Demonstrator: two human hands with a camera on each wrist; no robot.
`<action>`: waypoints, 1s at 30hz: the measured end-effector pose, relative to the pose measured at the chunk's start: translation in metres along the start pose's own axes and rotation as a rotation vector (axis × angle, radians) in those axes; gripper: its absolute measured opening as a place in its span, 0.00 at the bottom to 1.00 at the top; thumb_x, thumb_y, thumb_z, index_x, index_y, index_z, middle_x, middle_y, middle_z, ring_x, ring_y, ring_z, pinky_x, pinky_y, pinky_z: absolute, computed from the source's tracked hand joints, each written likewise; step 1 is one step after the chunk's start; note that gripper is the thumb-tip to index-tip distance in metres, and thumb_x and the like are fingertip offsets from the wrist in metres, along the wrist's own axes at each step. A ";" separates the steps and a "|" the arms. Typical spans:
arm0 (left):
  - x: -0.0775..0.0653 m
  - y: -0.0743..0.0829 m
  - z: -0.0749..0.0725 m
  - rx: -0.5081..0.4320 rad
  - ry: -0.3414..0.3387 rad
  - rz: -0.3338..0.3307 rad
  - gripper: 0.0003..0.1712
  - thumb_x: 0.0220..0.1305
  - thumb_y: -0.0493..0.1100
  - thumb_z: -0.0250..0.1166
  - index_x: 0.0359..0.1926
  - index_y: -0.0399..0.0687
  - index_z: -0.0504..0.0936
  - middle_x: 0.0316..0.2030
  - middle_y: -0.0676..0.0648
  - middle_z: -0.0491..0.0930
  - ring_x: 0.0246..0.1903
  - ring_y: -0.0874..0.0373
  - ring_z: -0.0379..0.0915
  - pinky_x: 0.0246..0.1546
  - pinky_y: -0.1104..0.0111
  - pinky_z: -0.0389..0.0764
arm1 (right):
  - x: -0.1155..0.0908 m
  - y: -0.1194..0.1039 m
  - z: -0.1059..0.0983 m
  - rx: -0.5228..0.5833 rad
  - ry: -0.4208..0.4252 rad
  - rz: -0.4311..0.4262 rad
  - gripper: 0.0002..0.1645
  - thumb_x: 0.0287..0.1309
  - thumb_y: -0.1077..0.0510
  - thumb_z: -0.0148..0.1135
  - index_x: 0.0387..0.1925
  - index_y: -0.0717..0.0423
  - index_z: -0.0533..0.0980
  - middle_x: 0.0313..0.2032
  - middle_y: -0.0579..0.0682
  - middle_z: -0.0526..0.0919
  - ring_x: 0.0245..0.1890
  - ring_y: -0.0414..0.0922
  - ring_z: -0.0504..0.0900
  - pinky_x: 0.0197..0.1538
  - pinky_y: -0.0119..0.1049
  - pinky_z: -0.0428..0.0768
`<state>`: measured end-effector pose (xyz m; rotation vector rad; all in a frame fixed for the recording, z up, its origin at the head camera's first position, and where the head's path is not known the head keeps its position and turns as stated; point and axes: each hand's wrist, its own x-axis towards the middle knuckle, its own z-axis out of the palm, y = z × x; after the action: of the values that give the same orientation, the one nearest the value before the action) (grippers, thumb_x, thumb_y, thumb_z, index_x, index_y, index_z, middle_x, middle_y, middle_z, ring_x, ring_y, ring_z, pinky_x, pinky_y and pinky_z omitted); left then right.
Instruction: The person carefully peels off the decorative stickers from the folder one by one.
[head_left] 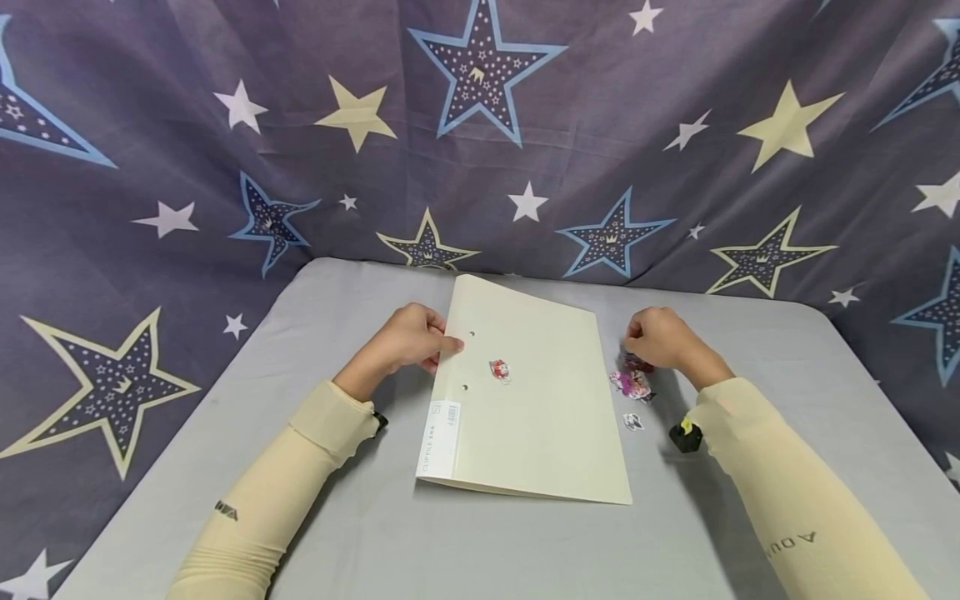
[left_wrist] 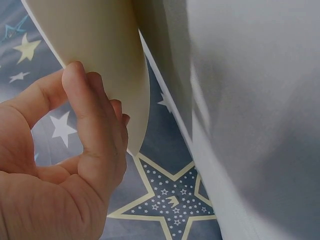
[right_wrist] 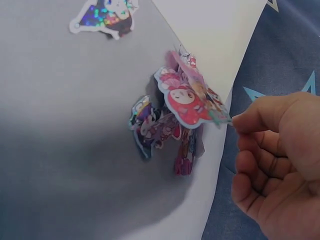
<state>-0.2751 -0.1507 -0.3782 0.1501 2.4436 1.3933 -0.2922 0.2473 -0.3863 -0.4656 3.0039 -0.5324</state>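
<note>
A cream clip-file folder [head_left: 547, 417] with a white label strip lies on the grey table, its left side raised. My left hand [head_left: 414, 337] pinches that left edge between thumb and fingers, near a punched hole. One small red-and-white sticker [head_left: 499, 371] sits on the cover. Beyond the folder's right edge, my right hand [head_left: 663, 337] pinches the border of a cartoon character sticker [right_wrist: 186, 104] between thumb and index finger. Directly beneath is a heap of stickers [head_left: 632, 385], partly hidden by the hand in the head view. The held sticker overlaps others in the right wrist view.
A single shiny sticker [head_left: 633, 422] lies nearer me than the heap, close to the folder's right edge. Dark star-printed fabric [head_left: 525, 200] hangs behind the table [head_left: 360, 533]. Each wrist wears a small black device [head_left: 686, 435].
</note>
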 end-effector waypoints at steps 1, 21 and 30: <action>0.000 0.000 0.000 -0.002 0.000 0.002 0.13 0.63 0.39 0.73 0.41 0.32 0.83 0.28 0.40 0.86 0.21 0.53 0.85 0.34 0.51 0.89 | 0.000 0.000 0.000 -0.006 0.007 -0.002 0.07 0.61 0.63 0.61 0.28 0.60 0.81 0.21 0.48 0.80 0.23 0.45 0.75 0.31 0.41 0.75; 0.001 0.000 0.001 0.013 0.005 0.001 0.13 0.62 0.39 0.74 0.41 0.33 0.82 0.28 0.41 0.86 0.22 0.53 0.85 0.34 0.51 0.89 | 0.010 -0.045 0.016 0.021 0.057 -0.111 0.07 0.63 0.63 0.58 0.29 0.58 0.80 0.23 0.48 0.79 0.24 0.44 0.73 0.33 0.39 0.75; 0.002 -0.001 0.000 0.000 0.008 -0.006 0.13 0.62 0.39 0.73 0.41 0.33 0.82 0.28 0.40 0.86 0.22 0.51 0.85 0.35 0.49 0.89 | 0.017 -0.074 0.025 0.026 0.067 -0.198 0.06 0.62 0.63 0.61 0.32 0.60 0.82 0.25 0.48 0.82 0.25 0.43 0.75 0.33 0.38 0.78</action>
<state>-0.2769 -0.1507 -0.3792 0.1369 2.4490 1.3935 -0.2849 0.1671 -0.3843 -0.7638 3.0281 -0.6107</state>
